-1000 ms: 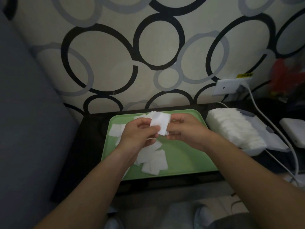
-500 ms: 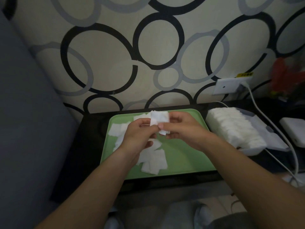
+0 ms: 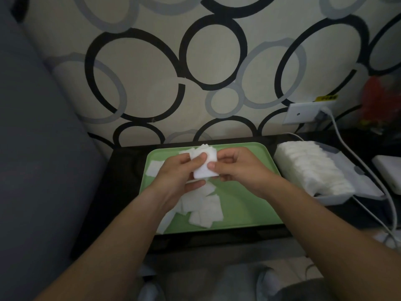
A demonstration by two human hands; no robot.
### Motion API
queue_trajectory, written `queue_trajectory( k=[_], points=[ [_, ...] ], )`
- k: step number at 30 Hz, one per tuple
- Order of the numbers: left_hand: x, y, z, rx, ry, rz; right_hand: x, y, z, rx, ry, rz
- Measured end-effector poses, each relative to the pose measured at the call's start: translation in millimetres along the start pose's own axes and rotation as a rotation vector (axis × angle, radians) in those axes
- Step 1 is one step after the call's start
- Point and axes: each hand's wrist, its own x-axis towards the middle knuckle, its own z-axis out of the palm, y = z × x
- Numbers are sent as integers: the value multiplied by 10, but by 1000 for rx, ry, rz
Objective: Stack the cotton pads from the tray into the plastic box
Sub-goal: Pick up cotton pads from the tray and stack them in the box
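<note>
tray green | cotton pads white | wallpaper cream, black-grey rings

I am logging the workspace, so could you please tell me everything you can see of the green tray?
The green tray is rectangular with rounded corners and a low raised rim, and looks like smooth plastic. It lies flat on the dark table, just left of the plastic box. Loose cotton pads lie scattered over its left and middle; its right part is bare. Above it, the left hand and right hand pinch a small stack of pads together.
</note>
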Motion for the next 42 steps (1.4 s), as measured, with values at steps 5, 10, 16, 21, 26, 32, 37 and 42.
queue_trajectory(
  k=[5, 10, 16, 21, 26, 32, 37, 42],
  points=[
    [23, 9, -43, -24, 72, 33, 43, -2, 55, 23, 78, 20],
    [64, 78, -209, -56, 237, 75, 105, -9, 153, -86, 158, 78],
    [52, 98, -481, -37, 298, 95, 210, 216, 266, -702, 74, 5],
    [60, 60, -569, 4, 303, 77, 259, 249, 378, -998, -27, 60],
    [44, 35, -617, 18, 285, 76, 286, 237, 386, -974, -21, 74],
    [29, 40, -645, 9, 288, 81, 319, 249, 393, -829, 65, -5],
    [29, 34, -653, 21, 301, 96, 335, 166, 303, -647, 222, -55],
    [35, -1, -626, 75, 278, 104, 282, 18, 210, -44, 196, -13]
  ],
)
